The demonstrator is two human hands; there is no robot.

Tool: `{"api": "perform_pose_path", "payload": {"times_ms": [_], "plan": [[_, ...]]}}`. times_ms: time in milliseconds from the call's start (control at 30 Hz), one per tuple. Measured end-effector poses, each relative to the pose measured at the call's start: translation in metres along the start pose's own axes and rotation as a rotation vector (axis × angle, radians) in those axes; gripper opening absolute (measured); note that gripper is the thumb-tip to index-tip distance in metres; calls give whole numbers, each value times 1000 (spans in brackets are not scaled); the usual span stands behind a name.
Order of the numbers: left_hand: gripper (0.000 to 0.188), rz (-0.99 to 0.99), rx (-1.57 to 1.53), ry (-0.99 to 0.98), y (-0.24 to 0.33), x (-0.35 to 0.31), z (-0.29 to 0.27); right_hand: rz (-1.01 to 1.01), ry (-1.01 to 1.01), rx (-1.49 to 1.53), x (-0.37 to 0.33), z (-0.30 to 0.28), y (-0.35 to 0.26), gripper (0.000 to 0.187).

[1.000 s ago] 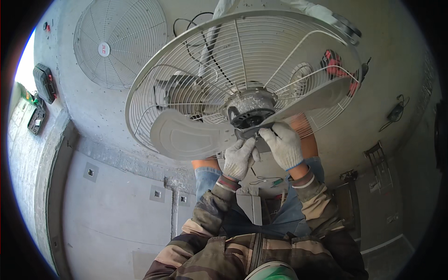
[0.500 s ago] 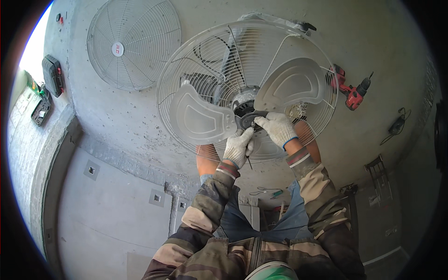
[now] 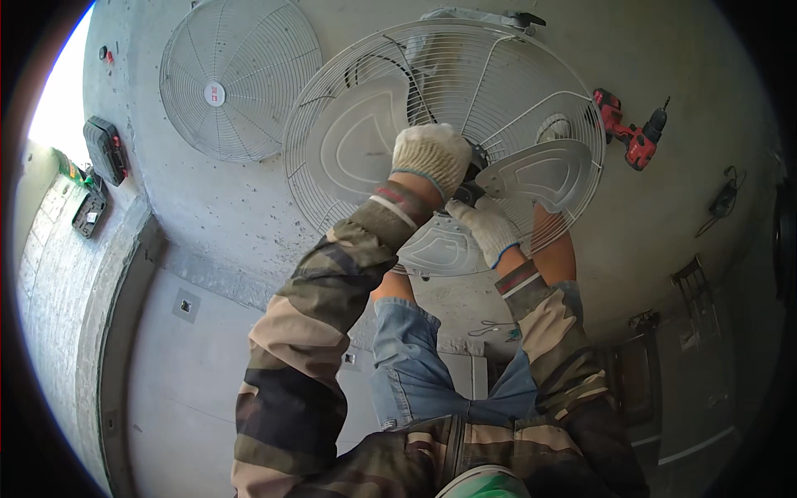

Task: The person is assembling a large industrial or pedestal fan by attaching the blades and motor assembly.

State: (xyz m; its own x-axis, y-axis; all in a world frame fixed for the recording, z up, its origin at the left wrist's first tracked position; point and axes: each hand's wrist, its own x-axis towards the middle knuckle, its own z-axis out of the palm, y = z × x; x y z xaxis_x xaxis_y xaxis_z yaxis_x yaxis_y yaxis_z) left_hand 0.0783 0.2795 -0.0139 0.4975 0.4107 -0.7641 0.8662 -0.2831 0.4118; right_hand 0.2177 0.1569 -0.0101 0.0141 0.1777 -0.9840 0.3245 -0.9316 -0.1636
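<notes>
A three-bladed fan with pale translucent blades [image 3: 544, 176] sits inside the round wire rear guard [image 3: 332, 217], open side toward me. My left hand [image 3: 432, 159], in a white knit glove, reaches over the middle of the fan; it is curled, with its fingers hidden on the far side beside the dark motor [image 3: 476, 159]. My right hand [image 3: 486, 228], gloved too, grips the dark blade hub [image 3: 466, 195] from the near side, thumb laid along it. One blade lies behind my left wrist, one points right, one toward me.
The front wire guard [image 3: 241, 91] lies at the far left. A red cordless drill [image 3: 641, 148] lies right of the fan, with another red tool [image 3: 608, 112] beside it. Black cases [image 3: 105, 149] stand at the left ledge. A corded black adapter [image 3: 724, 199] lies farther right.
My left hand has moved up from below the hub to over the motor. The blades have turned clockwise. My right hand has shifted slightly down and left, still at the hub.
</notes>
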Motion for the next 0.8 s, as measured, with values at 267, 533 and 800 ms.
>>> {"api": "perform_pose_path", "payload": {"times_ms": [267,533,800], "plan": [[33,-69,-33,-146,-17,16,19,-117,268,-200,0,26,-8,50],[26,-131,-36,-188,-10,19,17,-135,286,13,6,34,3,52],[34,-123,-20,-284,-13,28,15,-156,311,-215,5,27,0,53]]}}
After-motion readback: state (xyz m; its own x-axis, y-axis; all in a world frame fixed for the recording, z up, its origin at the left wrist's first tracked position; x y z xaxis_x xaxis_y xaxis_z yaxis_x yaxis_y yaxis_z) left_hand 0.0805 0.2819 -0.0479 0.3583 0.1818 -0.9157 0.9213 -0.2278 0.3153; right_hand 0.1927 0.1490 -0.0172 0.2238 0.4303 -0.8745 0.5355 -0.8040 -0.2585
